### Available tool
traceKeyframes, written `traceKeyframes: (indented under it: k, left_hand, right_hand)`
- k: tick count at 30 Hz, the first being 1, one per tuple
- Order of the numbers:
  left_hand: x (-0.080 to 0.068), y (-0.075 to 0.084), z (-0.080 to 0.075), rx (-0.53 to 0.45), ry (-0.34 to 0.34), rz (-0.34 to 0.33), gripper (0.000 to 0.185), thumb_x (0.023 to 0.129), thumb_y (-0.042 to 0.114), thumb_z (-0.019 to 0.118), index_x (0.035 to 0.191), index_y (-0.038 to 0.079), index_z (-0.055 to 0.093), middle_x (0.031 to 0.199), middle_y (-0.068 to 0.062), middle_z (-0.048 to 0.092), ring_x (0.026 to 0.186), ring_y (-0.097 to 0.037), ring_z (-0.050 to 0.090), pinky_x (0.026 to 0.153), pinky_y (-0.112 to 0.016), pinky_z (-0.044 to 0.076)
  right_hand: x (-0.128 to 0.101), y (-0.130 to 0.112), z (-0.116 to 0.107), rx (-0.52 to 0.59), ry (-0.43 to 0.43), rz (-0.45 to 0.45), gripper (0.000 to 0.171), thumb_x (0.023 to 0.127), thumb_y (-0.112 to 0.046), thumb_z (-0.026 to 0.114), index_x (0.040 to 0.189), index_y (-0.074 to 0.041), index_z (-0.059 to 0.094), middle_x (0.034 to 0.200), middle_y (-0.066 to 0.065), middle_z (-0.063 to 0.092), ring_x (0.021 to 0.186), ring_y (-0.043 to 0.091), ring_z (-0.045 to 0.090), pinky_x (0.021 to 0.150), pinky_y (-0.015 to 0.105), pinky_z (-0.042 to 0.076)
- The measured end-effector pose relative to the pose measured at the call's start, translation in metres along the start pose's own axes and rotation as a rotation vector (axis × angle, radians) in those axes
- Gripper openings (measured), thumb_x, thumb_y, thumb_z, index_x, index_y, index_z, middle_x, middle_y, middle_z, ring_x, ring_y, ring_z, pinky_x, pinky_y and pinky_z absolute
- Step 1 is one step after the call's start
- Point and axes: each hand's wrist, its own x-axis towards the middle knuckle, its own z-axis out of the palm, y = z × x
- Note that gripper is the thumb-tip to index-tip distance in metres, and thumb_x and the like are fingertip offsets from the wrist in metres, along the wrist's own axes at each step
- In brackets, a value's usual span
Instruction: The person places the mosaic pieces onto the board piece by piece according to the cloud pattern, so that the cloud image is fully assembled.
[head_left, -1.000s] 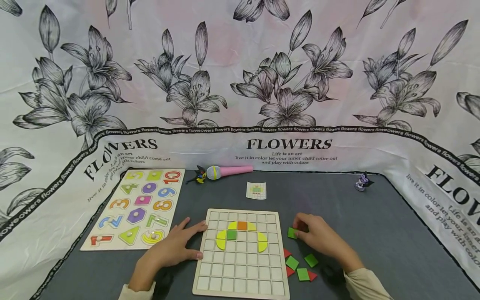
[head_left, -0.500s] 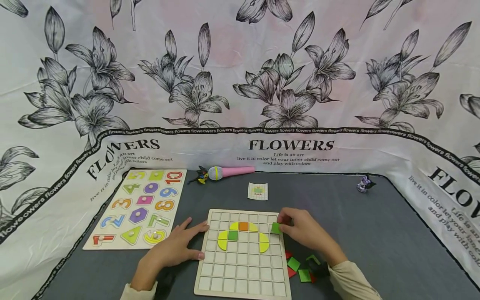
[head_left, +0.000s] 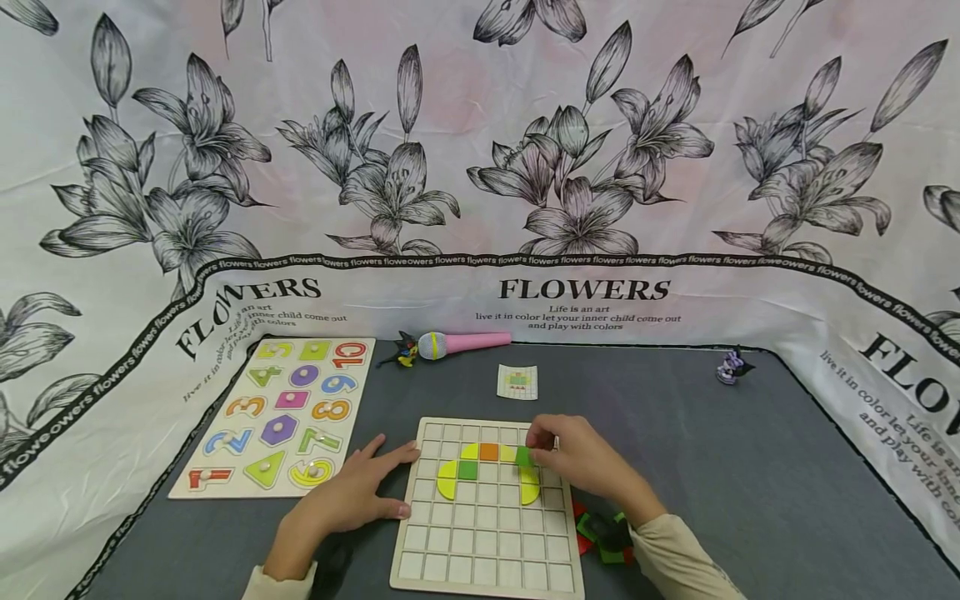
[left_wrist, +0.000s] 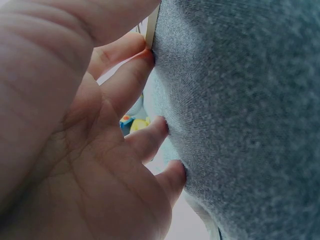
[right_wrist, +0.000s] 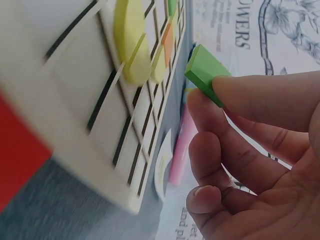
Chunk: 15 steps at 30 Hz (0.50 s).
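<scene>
Across a dark grey tabletop point(head_left: 645, 400), the head camera shows me a pale grid board point(head_left: 487, 537) with both hands at it. The left hand point(head_left: 348, 500) lies along the board's left edge, fingers and thumb spread, gripping nothing. I have the right hand point(head_left: 581, 454) over the upper right part of the board, its fingertips pinching a green square tile point(head_left: 523, 456); from up here the tile overlaps the right yellow half-circle point(head_left: 529, 487). Toward the far side of the grid I also count an orange square point(head_left: 489, 452), a second green square point(head_left: 467, 471) and the left yellow half-circle point(head_left: 447, 481). Loose red and green pieces point(head_left: 612, 556) lie just beside the board's right edge, partly hidden by the right wrist. Beyond the board I can see a small printed card point(head_left: 517, 382) and a pink microphone point(head_left: 472, 342); a number board point(head_left: 238, 493) sits to the left.

On the left wrist feed, I get the open palm, two fingertips meeting the board's edge and the other two on the grey surface.

My right wrist feed has the tile pinched between thumb and forefinger, tilted and apart from the grid, the remaining fingers curled beneath.
</scene>
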Motion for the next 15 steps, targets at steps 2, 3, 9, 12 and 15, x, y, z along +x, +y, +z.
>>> traceKeyframes:
  k: [2,3,9,12,15]
  left_hand:
    - [-0.001,0.001,-0.001,-0.002,0.0,0.003,0.088,0.083,0.056,0.089,0.16,0.032,0.054,0.169,-0.009,0.041,0.162,-0.045,0.013,0.122,-0.076,0.01]
    - [-0.002,0.003,-0.001,-0.003,-0.001,0.006,0.088,0.083,0.055,0.089,0.16,0.032,0.054,0.169,-0.008,0.041,0.162,-0.045,0.013,0.122,-0.076,0.01]
    - [-0.015,0.027,-0.01,-0.007,-0.008,0.026,0.083,0.087,0.046,0.088,0.16,0.024,0.054,0.167,-0.01,0.044,0.16,-0.049,0.015,0.122,-0.075,0.011]
    - [-0.019,0.036,-0.015,-0.018,-0.011,0.024,0.081,0.088,0.039,0.089,0.159,0.021,0.055,0.166,-0.012,0.045,0.159,-0.051,0.016,0.122,-0.075,0.011]
    - [-0.021,0.042,-0.017,-0.023,-0.012,0.001,0.08,0.087,0.033,0.091,0.158,0.018,0.056,0.166,-0.012,0.045,0.16,-0.049,0.016,0.123,-0.074,0.011]
  right_hand:
    - [0.004,-0.003,0.003,0.012,-0.013,-0.004,0.012,0.097,-0.003,0.076,0.095,-0.013,0.07,0.086,-0.009,0.062,0.081,0.01,0.055,0.07,0.03,0.049]
    - [0.005,-0.004,0.004,0.015,-0.02,-0.007,0.012,0.097,-0.003,0.076,0.095,-0.013,0.07,0.087,-0.009,0.062,0.081,0.01,0.056,0.07,0.03,0.05]
    - [0.015,-0.01,0.015,0.019,-0.052,-0.03,0.012,0.097,-0.001,0.077,0.094,-0.011,0.07,0.086,-0.01,0.065,0.08,0.008,0.059,0.071,0.03,0.053]
    - [0.019,-0.012,0.02,0.017,-0.067,-0.04,0.013,0.096,0.001,0.076,0.093,-0.011,0.071,0.086,-0.01,0.066,0.079,0.008,0.06,0.071,0.03,0.054]
    - [0.023,-0.015,0.025,0.004,-0.082,-0.044,0.014,0.097,0.002,0.075,0.093,-0.011,0.071,0.087,-0.01,0.066,0.079,0.008,0.06,0.072,0.03,0.054]
